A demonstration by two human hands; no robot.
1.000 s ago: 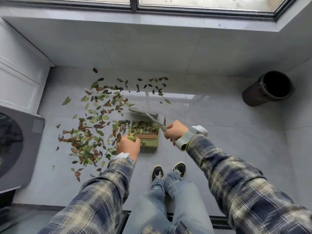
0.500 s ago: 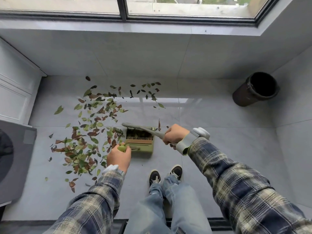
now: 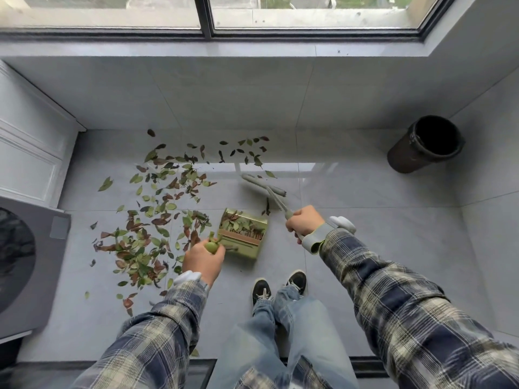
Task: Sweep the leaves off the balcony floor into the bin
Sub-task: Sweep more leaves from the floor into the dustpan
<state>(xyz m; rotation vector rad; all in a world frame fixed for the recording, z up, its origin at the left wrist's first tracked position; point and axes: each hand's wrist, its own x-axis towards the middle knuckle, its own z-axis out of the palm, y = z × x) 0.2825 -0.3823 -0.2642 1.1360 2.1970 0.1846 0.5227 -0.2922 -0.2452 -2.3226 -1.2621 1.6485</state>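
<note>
Green and brown leaves (image 3: 157,220) lie scattered over the grey tiled floor, mostly left of centre. A green dustpan (image 3: 243,234) holds several leaves; my left hand (image 3: 202,259) grips its handle top. My right hand (image 3: 304,221) is shut on the grey broom handle. The broom head (image 3: 264,185) lies out on the floor beyond the dustpan, to its right. A dark round bin (image 3: 425,144) stands at the far right near the wall corner, open and apart from both hands.
A washing machine (image 3: 25,265) and a white cabinet (image 3: 31,147) stand along the left. The tiled wall and window sill (image 3: 252,49) close off the far side. My shoes (image 3: 278,286) are just behind the dustpan.
The broom head has swung away from the dustpan's mouth, out to the far right. The dustpan has tilted slightly and holds more leaves. The view has shifted a little.
</note>
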